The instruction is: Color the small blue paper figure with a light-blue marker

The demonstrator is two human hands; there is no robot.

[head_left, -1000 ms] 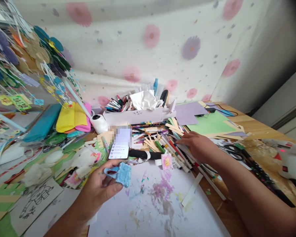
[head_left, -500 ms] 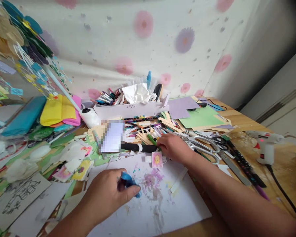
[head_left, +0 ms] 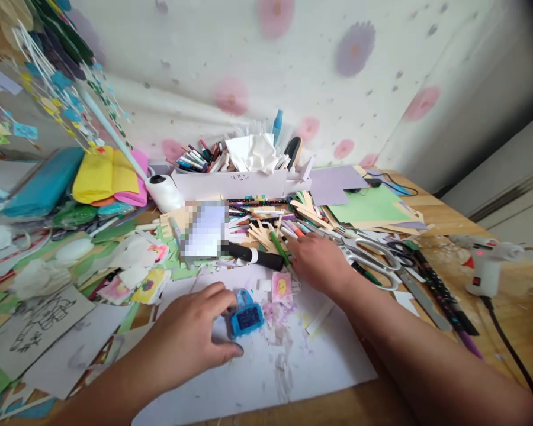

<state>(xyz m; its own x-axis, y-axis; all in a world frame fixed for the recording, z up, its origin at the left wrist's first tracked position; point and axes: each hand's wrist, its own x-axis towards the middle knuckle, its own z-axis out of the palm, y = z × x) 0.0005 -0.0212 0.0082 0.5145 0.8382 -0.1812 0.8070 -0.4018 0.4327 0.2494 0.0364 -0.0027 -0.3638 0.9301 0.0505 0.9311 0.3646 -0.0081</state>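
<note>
My left hand (head_left: 190,337) rests on the stained white sheet (head_left: 266,367), fingers curled around the left side of a small blue paper piece (head_left: 247,315) that lies flat on the sheet. My right hand (head_left: 322,260) reaches forward over the pile of markers and wooden sticks (head_left: 275,228), its fingertips among them; what they grip, if anything, is hidden. A green marker (head_left: 278,247) and a black marker (head_left: 253,255) lie just left of that hand. A small pink card with a yellow face (head_left: 282,287) sits between my hands.
Large scissors (head_left: 368,257) lie right of my right hand. A hot glue gun (head_left: 486,266) with its cord stands at the right. A white box of pens and tissue (head_left: 235,183) is at the back. Paper scraps and a line drawing (head_left: 39,322) cover the left.
My left hand lowered the blue piece from the air onto the white sheet. My right hand slid left along the markers. The camera view dipped downward.
</note>
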